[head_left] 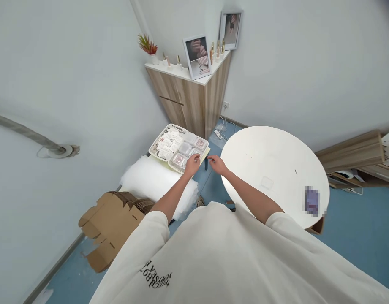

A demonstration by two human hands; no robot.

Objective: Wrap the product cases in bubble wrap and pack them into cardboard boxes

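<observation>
My left hand is over the near right edge of a tray of clear plastic boxes, its fingers loosely bent and slightly apart. I see nothing held in it; whether the fingertips touch a box is too small to tell. Some boxes hold small pink or reddish pieces. My right hand hovers between this tray and the round white table, fingers stretched toward the left hand with nothing visible in them. Left of the boxes, a white basket holds many small white packets.
A white bubble-wrap roll and flattened cardboard boxes lie at the left. On the round table are a clear lid-like piece and a blurred purple item. Behind stands a wooden corner cabinet; a power strip lies near it.
</observation>
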